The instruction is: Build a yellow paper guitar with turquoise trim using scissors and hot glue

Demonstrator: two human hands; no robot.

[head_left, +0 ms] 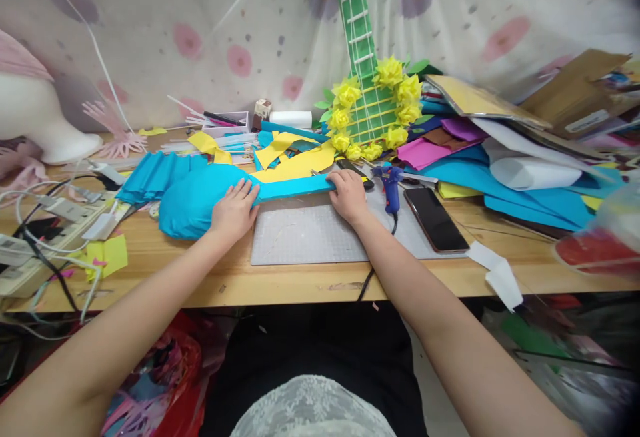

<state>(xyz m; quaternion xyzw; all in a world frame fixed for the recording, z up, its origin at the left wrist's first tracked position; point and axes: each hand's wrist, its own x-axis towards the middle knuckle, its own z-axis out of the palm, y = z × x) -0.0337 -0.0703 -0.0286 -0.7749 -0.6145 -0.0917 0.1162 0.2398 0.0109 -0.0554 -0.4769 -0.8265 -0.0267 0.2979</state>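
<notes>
A guitar shape covered in bright blue paper (193, 200) lies across the work table, its rounded body at the left and its flat neck pointing right. My left hand (235, 207) rests on the body where the neck begins, fingers laid out over the paper. At the far end of the neck, my right hand (347, 193) is closed around the tip with its fingers bent. Beneath the neck is a grey cutting mat (305, 233). Just right of my right hand stands a blue glue gun (391, 187), its cord running toward the front edge.
A green paper guitar (367, 107) with yellow flowers leans at the back. Pleated blue paper (155, 173) and yellow scraps (300, 160) lie around. A phone (436, 219) sits right, before piled paper (525, 187). Power strips with cables (55, 230) fill the left side.
</notes>
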